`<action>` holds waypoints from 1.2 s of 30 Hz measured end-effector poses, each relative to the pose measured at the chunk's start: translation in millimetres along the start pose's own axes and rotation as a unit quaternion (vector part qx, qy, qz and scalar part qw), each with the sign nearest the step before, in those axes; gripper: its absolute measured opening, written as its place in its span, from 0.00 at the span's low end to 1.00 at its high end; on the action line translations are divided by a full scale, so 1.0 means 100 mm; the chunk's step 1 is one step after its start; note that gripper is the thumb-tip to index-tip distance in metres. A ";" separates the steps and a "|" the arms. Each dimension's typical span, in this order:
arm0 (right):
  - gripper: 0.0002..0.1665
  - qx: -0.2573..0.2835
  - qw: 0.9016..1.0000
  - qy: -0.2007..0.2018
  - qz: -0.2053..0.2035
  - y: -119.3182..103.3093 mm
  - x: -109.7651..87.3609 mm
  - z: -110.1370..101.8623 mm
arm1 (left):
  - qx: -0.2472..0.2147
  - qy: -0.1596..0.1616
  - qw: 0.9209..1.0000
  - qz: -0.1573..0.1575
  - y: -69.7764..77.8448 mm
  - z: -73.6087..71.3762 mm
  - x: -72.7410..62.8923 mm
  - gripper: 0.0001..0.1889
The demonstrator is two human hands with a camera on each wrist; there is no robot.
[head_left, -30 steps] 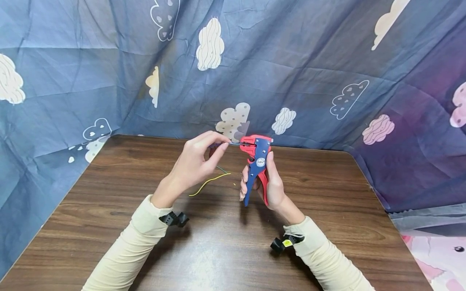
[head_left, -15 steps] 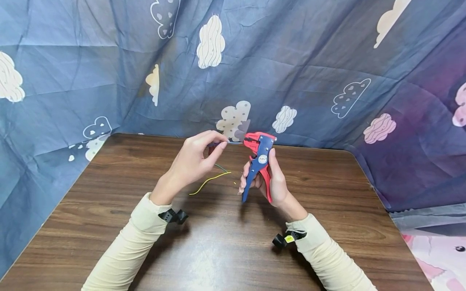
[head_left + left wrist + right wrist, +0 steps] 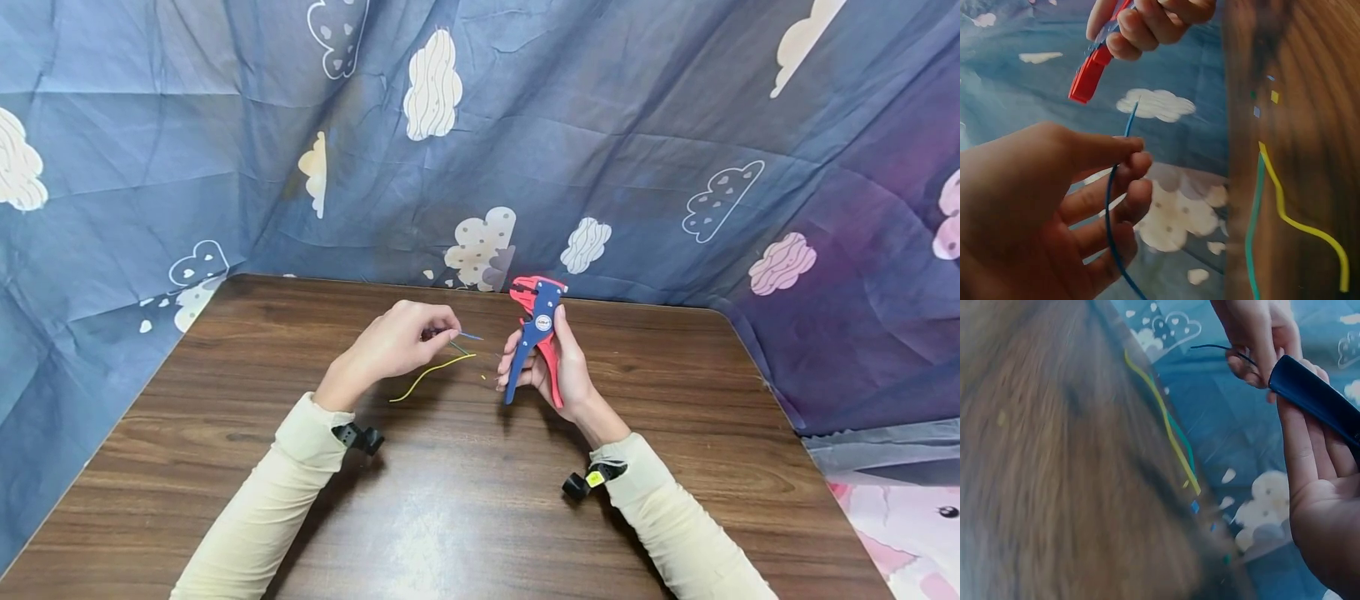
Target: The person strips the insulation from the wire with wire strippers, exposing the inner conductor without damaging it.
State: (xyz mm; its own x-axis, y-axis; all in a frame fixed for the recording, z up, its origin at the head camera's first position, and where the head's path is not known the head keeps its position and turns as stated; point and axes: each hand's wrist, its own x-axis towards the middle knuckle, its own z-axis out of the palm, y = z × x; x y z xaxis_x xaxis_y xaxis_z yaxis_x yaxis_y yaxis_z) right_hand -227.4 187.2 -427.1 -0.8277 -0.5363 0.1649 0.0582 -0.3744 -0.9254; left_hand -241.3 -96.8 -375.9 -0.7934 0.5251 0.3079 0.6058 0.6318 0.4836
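Note:
My left hand [image 3: 401, 342] pinches a blue wire [image 3: 1110, 219] between thumb and forefinger. The wire's tip points up past the fingertips, and bare metal shows at its end in the left wrist view. My right hand [image 3: 555, 367] grips a red and blue wire stripper [image 3: 538, 325] upright, its handles spread apart. The stripper's red head is apart from the wire. Below the left hand, a yellow wire [image 3: 431, 372] and a green wire [image 3: 1254, 231] lie on the table, their ends meeting.
Small cut bits of insulation [image 3: 1274, 97] in yellow, blue and green lie on the wooden table [image 3: 465, 500] near the wire ends. A blue cloth backdrop [image 3: 600, 125] with cloud prints hangs behind the table's far edge.
The blue wire has come out of the stripper's head. My left hand has lowered with it toward the table, while the stripper has shifted slightly right and its handles have spread.

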 end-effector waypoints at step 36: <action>0.52 0.129 0.983 -0.038 0.126 0.20 -0.03 -0.50 | 0.044 -0.010 0.991 -0.123 -0.37 0.56 -0.01 0.02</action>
State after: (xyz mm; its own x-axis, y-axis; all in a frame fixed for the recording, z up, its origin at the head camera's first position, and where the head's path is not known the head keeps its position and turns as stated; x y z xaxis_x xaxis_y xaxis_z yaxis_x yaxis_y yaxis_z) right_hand -251.8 218.8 -463.2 -0.7257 -0.6876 -0.0249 0.4040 -0.3966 -0.8243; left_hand -259.5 -89.3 -440.1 -0.9170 0.3596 0.1729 0.3977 0.7894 0.4676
